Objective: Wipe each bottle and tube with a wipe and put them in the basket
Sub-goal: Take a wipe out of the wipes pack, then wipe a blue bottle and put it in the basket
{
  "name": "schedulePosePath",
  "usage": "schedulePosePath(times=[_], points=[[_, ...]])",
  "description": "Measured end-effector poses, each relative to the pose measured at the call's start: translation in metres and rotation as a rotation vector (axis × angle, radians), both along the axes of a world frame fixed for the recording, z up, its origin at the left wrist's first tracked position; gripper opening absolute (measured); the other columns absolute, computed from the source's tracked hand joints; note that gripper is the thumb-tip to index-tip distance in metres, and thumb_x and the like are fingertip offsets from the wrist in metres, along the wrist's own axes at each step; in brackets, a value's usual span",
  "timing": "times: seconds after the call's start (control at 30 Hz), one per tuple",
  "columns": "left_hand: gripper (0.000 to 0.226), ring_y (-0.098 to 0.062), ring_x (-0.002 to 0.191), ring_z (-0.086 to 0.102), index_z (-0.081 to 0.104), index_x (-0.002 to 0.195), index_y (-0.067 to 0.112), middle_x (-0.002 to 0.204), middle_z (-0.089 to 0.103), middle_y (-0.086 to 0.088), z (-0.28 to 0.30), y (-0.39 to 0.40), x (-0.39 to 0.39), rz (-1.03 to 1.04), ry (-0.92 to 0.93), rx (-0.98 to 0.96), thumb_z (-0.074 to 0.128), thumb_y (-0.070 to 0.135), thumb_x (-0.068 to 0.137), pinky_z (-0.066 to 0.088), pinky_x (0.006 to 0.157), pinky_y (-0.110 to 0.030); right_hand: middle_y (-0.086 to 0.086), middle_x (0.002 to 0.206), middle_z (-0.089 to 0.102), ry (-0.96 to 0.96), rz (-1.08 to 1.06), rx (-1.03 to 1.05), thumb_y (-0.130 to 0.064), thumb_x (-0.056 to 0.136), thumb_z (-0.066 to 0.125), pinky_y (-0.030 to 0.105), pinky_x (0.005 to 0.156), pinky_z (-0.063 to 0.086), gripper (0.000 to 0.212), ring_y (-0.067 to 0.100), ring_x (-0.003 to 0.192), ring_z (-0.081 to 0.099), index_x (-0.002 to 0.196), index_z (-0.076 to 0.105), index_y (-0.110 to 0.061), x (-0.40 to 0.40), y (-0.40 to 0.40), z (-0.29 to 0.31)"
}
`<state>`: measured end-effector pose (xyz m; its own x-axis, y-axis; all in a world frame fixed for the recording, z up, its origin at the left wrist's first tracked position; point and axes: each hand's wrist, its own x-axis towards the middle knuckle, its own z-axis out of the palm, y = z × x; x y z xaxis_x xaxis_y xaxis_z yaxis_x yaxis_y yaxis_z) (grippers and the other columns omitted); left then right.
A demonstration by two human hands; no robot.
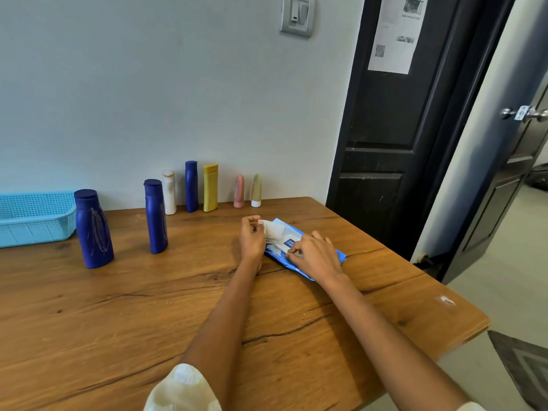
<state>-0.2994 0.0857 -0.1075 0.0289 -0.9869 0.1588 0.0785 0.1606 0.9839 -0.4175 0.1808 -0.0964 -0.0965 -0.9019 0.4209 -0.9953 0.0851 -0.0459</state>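
Observation:
A blue pack of wipes [308, 264] lies on the wooden table [148, 307]. My left hand [252, 237] pinches a white wipe [274, 231] that sticks out of the pack. My right hand [314, 255] rests on the pack, its fingertips pinching at the label flap. Upright on the table stand a wide blue bottle [93, 229], a tall blue bottle [155, 216], a white bottle [169, 192], a third blue bottle [192, 186], a yellow bottle [210, 188], a pink tube [239, 191] and a pale green tube [256, 190]. A light blue basket [35, 218] sits at the far left.
The bottles and tubes line the grey wall at the back of the table. A dark door frame [385, 129] stands to the right, and the table's right edge drops off towards the doorway floor. A sheet of paper [394, 34] hangs on the door.

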Motion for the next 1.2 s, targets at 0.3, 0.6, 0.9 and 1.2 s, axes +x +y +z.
schedulePosePath(times=[0.3, 0.6, 0.9, 1.2], points=[[0.025, -0.02, 0.099, 0.058, 0.049, 0.106, 0.019, 0.108, 0.059, -0.008, 0.007, 0.006, 0.006, -0.042, 0.019, 0.056, 0.065, 0.019, 0.087, 0.053, 0.082, -0.036, 0.001, 0.111, 0.064, 0.037, -0.194, 0.033, -0.028, 0.096, 0.046, 0.032, 0.084, 0.039, 0.026, 0.019, 0.107, 0.05, 0.11, 0.066, -0.019, -0.003, -0.014, 0.016], [0.037, -0.027, 0.098, 0.064, 0.05, 0.116, 0.009, 0.111, 0.062, -0.016, 0.03, 0.013, 0.04, -0.067, 0.183, 0.271, 0.067, 0.022, 0.085, 0.054, 0.085, -0.04, -0.006, 0.1, 0.062, -0.468, 0.207, -0.157, -0.034, 0.086, 0.064, 0.031, 0.074, 0.047, 0.018, 0.01, 0.095, 0.054, 0.097, 0.065, -0.021, 0.049, -0.023, 0.032], [0.032, -0.018, 0.075, 0.069, 0.054, 0.113, 0.006, 0.09, 0.07, -0.008, 0.055, 0.027, 0.141, -0.336, 0.357, 0.091, 0.065, 0.02, 0.086, 0.057, 0.063, -0.03, -0.015, 0.051, 0.055, -0.688, 0.246, -0.169, -0.034, 0.083, 0.063, 0.024, 0.048, 0.031, 0.027, 0.005, 0.055, 0.051, 0.058, 0.059, -0.025, 0.13, -0.04, 0.059], [0.007, -0.012, 0.069, 0.068, 0.068, 0.092, 0.008, 0.074, 0.073, 0.001, 0.094, 0.022, 0.207, -0.173, 0.17, -0.116, 0.065, 0.011, 0.086, 0.055, 0.057, -0.024, -0.006, 0.07, 0.044, -1.315, 0.352, -0.213, -0.016, 0.089, 0.048, 0.023, 0.054, 0.034, 0.027, 0.013, 0.067, 0.046, 0.062, 0.047, -0.019, 0.191, -0.052, 0.108]])
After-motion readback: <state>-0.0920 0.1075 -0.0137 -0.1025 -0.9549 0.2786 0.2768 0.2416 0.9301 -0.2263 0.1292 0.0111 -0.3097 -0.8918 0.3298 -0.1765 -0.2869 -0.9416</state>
